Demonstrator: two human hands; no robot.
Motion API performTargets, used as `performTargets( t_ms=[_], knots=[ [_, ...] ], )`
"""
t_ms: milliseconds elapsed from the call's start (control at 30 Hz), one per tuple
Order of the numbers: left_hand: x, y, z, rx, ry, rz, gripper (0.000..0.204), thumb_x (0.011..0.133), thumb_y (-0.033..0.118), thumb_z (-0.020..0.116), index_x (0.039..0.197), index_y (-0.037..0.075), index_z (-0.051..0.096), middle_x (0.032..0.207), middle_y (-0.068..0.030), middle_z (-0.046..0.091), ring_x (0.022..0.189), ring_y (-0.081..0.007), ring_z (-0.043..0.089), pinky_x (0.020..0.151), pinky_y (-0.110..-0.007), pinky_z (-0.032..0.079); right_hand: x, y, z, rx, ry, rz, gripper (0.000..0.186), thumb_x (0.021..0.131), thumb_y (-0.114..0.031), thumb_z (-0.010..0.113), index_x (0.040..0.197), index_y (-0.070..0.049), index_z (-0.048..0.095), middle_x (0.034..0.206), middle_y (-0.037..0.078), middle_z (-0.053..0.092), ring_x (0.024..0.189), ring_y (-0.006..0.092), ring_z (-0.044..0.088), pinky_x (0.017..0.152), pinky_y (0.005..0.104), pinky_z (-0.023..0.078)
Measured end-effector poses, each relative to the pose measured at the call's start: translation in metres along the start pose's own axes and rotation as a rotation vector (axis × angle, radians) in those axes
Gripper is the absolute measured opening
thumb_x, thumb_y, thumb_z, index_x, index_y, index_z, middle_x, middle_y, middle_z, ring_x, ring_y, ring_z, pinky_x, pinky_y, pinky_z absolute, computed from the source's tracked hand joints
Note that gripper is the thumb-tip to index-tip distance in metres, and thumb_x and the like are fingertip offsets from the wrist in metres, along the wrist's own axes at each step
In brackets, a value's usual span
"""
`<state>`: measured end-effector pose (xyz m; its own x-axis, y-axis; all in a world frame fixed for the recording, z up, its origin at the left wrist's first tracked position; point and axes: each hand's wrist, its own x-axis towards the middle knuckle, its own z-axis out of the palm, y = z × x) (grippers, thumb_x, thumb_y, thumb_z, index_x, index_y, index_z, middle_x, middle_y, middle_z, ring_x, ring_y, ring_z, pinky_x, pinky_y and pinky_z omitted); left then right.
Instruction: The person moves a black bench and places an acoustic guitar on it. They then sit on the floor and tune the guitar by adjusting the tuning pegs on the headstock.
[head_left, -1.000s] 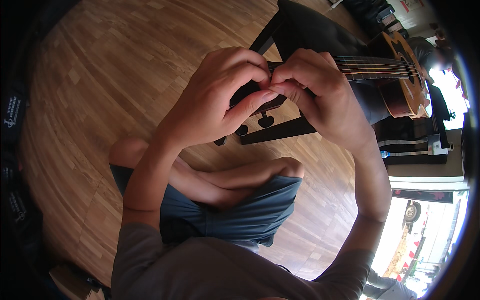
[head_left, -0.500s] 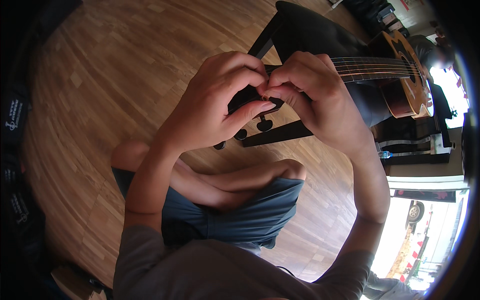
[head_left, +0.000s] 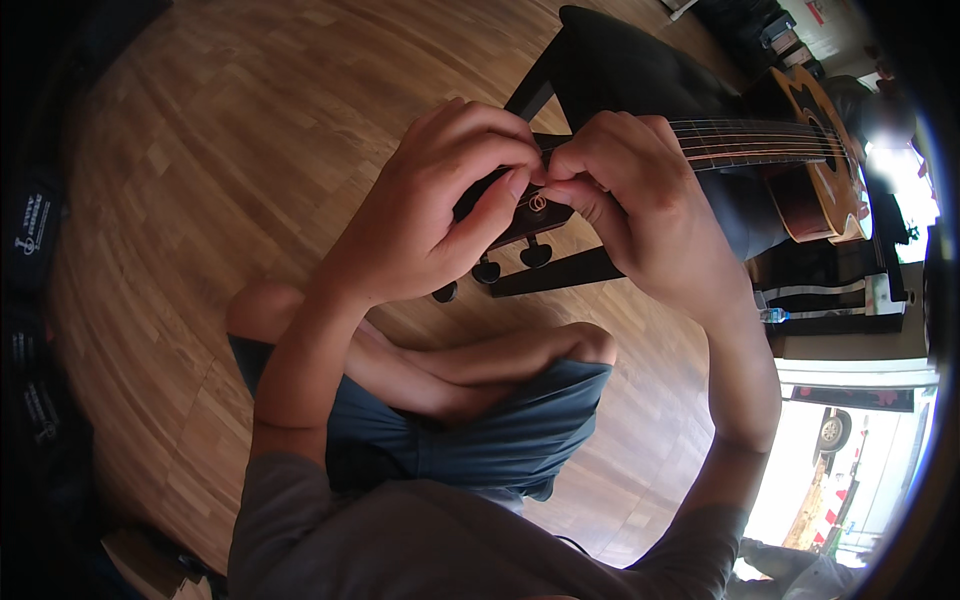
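Note:
An acoustic guitar (head_left: pixel 815 185) lies with its neck pointing left toward me, strings up. Both my hands meet over its dark headstock (head_left: pixel 515 232). My left hand (head_left: pixel 440 205) is closed, thumb against the bent index finger. My right hand (head_left: pixel 640 190) pinches with thumb and index finger, its fingertips touching those of the left. Just below the fingertips shows a small copper-coloured coil of guitar string (head_left: pixel 538 203). The thin part between my fingers is too fine to make out. Black tuning pegs (head_left: pixel 536 254) stick out from the headstock's near side.
A black padded bench (head_left: pixel 640 70) with dark legs is under the guitar. My crossed legs (head_left: pixel 470 375) are on the wooden floor (head_left: pixel 200 200) below my hands. A plastic bottle (head_left: pixel 774 315) stands at the right. Black cases line the left edge.
My left thumb has drawn back and up from the headstock to the index finger. The string coil now shows more plainly. My right hand keeps its pinch.

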<state>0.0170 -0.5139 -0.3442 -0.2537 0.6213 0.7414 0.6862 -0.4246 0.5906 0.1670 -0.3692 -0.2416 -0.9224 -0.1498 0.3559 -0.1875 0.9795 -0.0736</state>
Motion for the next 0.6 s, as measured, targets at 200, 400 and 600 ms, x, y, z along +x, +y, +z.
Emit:
performTargets(
  t_ms=[200,400,600],
  knots=[
    [0.0,0.002,-0.004,-0.049,-0.046,0.039,0.021,0.082,-0.005,0.066,0.101,0.003,0.069,0.12,-0.0114,0.063,0.11,-0.0281,0.062,0.096,-0.039,0.049,-0.002,-0.013,-0.009,0.005,-0.103,0.099,0.016,0.089,-0.008,0.074,0.103,-0.006,0.067,0.091,0.008,0.063,0.089,0.0289,0.062,0.082,0.0404,0.043],
    [-0.002,0.003,-0.002,-0.065,0.019,-0.017,0.031,0.077,-0.006,0.064,0.106,0.005,0.062,0.122,-0.0124,0.063,0.111,-0.0291,0.063,0.097,-0.038,0.049,0.004,-0.018,-0.014,-0.024,-0.141,0.076,0.02,0.084,-0.01,0.08,0.1,-0.006,0.068,0.089,0.007,0.063,0.089,0.0288,0.062,0.081,0.0412,0.043],
    [-0.003,0.0,-0.004,-0.068,0.024,-0.044,0.029,0.079,-0.009,0.057,0.105,0.004,0.062,0.121,-0.0129,0.064,0.112,-0.0292,0.064,0.098,-0.038,0.049,0.006,-0.014,-0.012,0.008,-0.12,0.07,0.016,0.084,-0.006,0.079,0.097,-0.006,0.07,0.09,0.007,0.063,0.088,0.0279,0.062,0.082,0.0401,0.043]
  ],
)
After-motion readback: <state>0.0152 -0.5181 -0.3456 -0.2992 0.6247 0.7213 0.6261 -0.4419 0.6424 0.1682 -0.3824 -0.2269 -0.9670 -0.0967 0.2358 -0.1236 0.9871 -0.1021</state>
